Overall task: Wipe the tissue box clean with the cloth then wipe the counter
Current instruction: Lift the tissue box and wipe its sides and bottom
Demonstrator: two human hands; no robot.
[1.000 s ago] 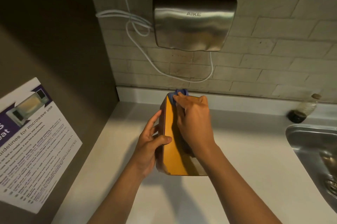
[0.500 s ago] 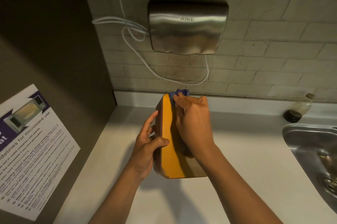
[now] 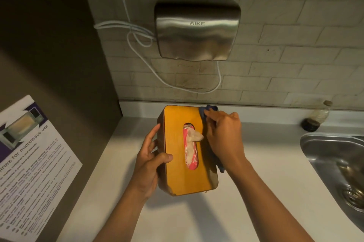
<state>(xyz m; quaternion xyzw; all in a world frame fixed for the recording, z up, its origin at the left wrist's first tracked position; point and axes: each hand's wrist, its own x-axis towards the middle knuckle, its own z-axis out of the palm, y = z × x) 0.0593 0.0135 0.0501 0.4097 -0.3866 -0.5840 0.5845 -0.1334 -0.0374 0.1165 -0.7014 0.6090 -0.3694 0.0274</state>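
Blue cloth (image 3: 209,109) is bunched under the fingers (image 3: 211,114) of the right hand (image 3: 223,137), which curl round it and press it against the right long edge of the tissue box (image 3: 175,143), near the far corner. Holding the rag wadded like that likely gives a firm pad for rubbing the edge and side. The left hand (image 3: 150,160) grips the opposite side, thumb hooked over the orange top and fingers spread down the left wall, probably to brace the box against the push of the wipe. The box sits at the middle of the pale tabletop (image 3: 266,182), near the back wall, slot upward with a tissue (image 3: 194,137) poking out.

Most of the cloth is hidden beneath the right palm; only a tuft at the fingertips and a dark tail by the wrist show. The box's right side cannot be seen, nor whether its near end is lifted off the tabletop. A sink (image 3: 323,143) is cut off at the right edge of view.
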